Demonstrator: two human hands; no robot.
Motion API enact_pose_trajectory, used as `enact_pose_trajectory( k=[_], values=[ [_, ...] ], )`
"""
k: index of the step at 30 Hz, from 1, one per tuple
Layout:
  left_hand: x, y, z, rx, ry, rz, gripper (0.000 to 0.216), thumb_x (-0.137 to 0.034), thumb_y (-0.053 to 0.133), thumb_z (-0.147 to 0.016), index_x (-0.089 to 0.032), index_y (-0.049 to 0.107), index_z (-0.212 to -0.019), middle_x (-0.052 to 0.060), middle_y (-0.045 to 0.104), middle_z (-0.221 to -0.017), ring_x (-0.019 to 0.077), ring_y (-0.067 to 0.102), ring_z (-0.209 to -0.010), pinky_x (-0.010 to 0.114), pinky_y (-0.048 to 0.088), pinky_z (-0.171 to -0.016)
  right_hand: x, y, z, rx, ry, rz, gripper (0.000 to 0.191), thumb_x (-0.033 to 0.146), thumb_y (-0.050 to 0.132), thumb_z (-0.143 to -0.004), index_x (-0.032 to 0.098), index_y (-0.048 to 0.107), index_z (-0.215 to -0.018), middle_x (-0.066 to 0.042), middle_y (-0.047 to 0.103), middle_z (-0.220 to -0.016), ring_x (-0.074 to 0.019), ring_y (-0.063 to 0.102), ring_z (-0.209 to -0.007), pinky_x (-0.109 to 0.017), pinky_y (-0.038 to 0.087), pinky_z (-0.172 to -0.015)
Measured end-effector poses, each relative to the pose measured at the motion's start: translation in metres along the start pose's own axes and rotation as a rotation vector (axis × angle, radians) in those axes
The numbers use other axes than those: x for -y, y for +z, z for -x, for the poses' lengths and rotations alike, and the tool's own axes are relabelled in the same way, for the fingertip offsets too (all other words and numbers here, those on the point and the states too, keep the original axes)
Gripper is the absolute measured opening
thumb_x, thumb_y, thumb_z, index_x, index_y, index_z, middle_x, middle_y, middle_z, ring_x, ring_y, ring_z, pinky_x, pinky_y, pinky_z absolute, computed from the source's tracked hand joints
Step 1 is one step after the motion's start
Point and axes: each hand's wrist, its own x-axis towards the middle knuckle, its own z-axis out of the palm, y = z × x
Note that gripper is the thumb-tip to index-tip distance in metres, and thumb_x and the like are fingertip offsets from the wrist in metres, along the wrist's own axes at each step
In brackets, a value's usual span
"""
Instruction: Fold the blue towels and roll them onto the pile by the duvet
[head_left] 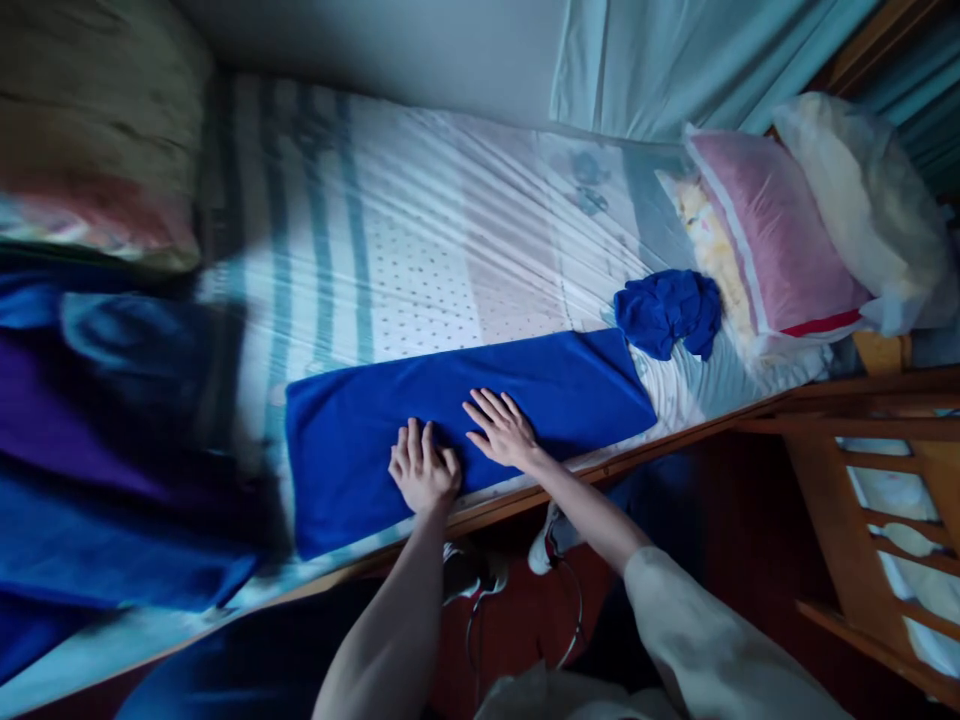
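Observation:
A long folded blue cloth (570, 385) lies along the near edge of the bed (420, 240). My left hand (421, 470) rests flat on it near its middle, fingers extended and close together. My right hand (504, 430) lies just to the right on the same cloth, fingers spread flat. Neither hand grips anything. A crumpled blue cloth (667, 312) sits beyond the folded one's right end, beside the pillows.
A pink pillow (772, 245) and a cream pillow (862, 200) lie at the right end. Dark blue and purple bedding (97, 440) is piled on the left. A wooden crib rail (877, 520) stands at the right. Shoes (551, 535) lie on the red floor.

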Motion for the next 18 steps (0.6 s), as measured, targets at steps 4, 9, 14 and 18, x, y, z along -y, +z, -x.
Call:
enact_pose_trajectory(
  k=[4, 9, 14, 18],
  values=[
    [-0.004, -0.003, 0.0, -0.004, -0.017, 0.019, 0.06, -0.029, 0.047, -0.088, -0.012, 0.054, -0.145, 0.021, 0.044, -0.159, 0.0336, 0.03, -0.154, 0.058, 0.019, -0.125, -0.057, -0.027, 0.023, -0.001, 0.071, 0.042, 0.064, 0.042, 0.047, -0.105, 0.02, 0.031, -0.163, -0.007, 0.026, -0.17, -0.0234, 0.022, -0.158, -0.045, 0.014, -0.131],
    [-0.007, -0.005, 0.0, -0.009, -0.024, 0.023, 0.06, -0.03, 0.048, -0.087, -0.012, 0.056, -0.144, 0.02, 0.045, -0.158, 0.0337, 0.031, -0.153, 0.058, 0.02, -0.124, -0.138, -0.062, 0.066, -0.087, 0.284, 0.12, 0.064, 0.04, 0.04, -0.105, 0.015, 0.029, -0.164, -0.01, 0.027, -0.169, -0.0245, 0.021, -0.159, -0.046, 0.014, -0.131],
    [-0.009, -0.006, -0.001, -0.004, -0.033, 0.036, 0.061, -0.029, 0.049, -0.086, -0.013, 0.055, -0.145, 0.021, 0.044, -0.159, 0.0349, 0.03, -0.154, 0.06, 0.018, -0.124, -0.178, -0.08, 0.09, -0.124, 0.375, 0.141, 0.063, 0.041, 0.036, -0.106, 0.012, 0.033, -0.162, -0.013, 0.034, -0.167, -0.0249, 0.028, -0.156, -0.045, 0.022, -0.129],
    [-0.007, -0.005, 0.0, -0.007, -0.014, 0.022, 0.06, -0.029, 0.049, -0.086, -0.013, 0.055, -0.144, 0.021, 0.045, -0.158, 0.0353, 0.032, -0.153, 0.059, 0.019, -0.124, -0.208, -0.107, 0.08, -0.221, 0.418, 0.116, 0.054, 0.035, 0.03, -0.107, 0.018, 0.049, -0.154, -0.013, 0.06, -0.148, -0.0244, 0.052, -0.14, -0.043, 0.039, -0.12]
  ],
)
